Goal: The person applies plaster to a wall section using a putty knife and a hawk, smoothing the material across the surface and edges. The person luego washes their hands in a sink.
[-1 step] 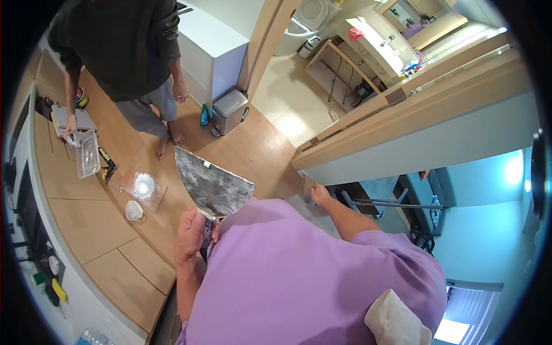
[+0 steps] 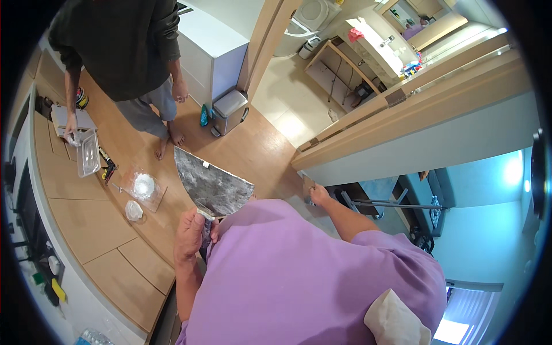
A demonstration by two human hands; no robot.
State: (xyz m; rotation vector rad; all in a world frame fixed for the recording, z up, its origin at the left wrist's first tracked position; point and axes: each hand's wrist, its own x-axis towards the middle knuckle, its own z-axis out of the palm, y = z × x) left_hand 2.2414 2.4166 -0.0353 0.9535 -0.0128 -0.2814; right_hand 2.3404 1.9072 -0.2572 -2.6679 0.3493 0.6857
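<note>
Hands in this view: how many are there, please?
4: the wearer's left hand holding the gray board, right hand by the wall; one co-worker hand beside the clear tray, another hanging. The mirror reflection is unclear.

Glare whitens the window [image 2: 451, 331] and part of the bathroom floor [image 2: 291, 125], straight edges bending toward the dark rim

left hand [image 2: 187, 233] curled in a grip, right arm [image 2: 345, 218] stretched outward, right hand [image 2: 319, 195] well apart
</note>
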